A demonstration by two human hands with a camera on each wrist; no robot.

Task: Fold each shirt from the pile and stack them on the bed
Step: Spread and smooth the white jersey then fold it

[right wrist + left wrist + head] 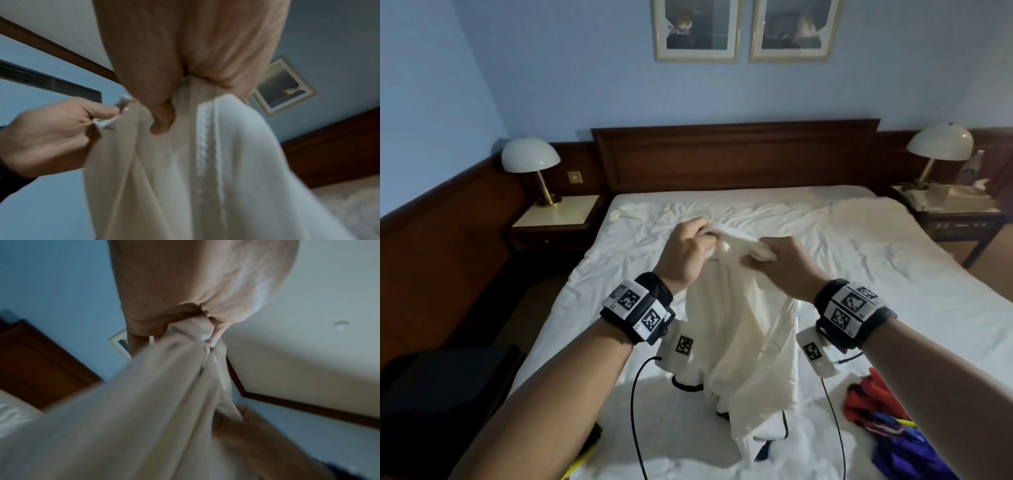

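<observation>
A cream-white shirt (743, 329) with dark trim at its lower hem hangs above the bed (825, 246), its bottom touching the sheet. My left hand (685, 253) grips the top edge of the shirt (144, 402) on the left. My right hand (780, 263) grips the top edge a little to the right, close to the left hand. In the right wrist view the shirt (205, 162) drapes down from my curled fingers (162, 120), and the left hand (51, 134) pinches a fold beside it. A pile of red, blue and purple shirts (887, 418) lies at the near right.
A dark wooden headboard (732, 154) stands at the far end. Nightstands with white dome lamps (530, 161) (940, 142) flank the bed. A dark piece of furniture (441, 394) stands at the near left. Cables (635, 404) hang from both wrist units. Something yellow (582, 466) shows at the bottom edge.
</observation>
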